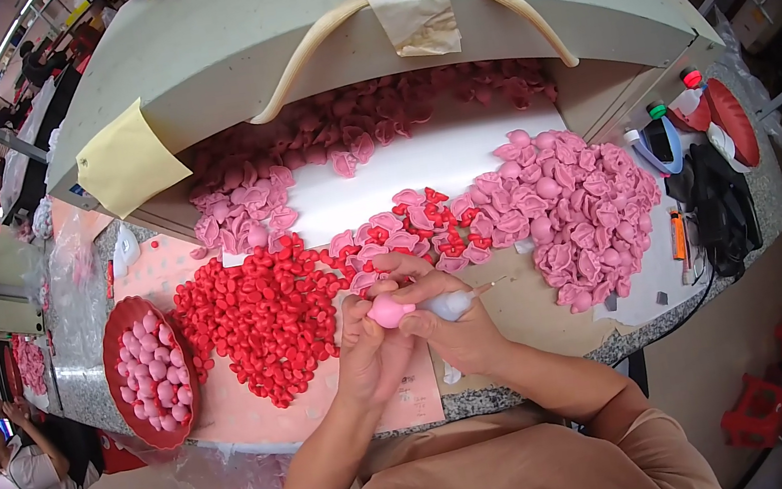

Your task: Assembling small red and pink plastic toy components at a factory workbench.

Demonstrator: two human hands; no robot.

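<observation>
My left hand [364, 355] is closed around a smooth, rounded pink piece [388, 312], gripping it between thumb and fingers. Against the same piece rest the thumb and fingertips of my right hand [465, 337]. That hand also holds a small translucent squeeze bottle [451, 305], its thin needle tip pointing off to the right. Just beyond the hands lie ruffled pink shell-shaped pieces [398, 241], several with small red pieces on them. A heap of glossy red pieces [269, 339] spreads to the left of my hands.
A large pile of pink shell-shaped pieces [594, 214] stands at the right. More fill the back of the grey box-like housing [519, 18]. At left, a red scalloped bowl [165, 439] holds pink balls. An orange lighter-like item [678, 235] and black bag [720, 200] lie far right.
</observation>
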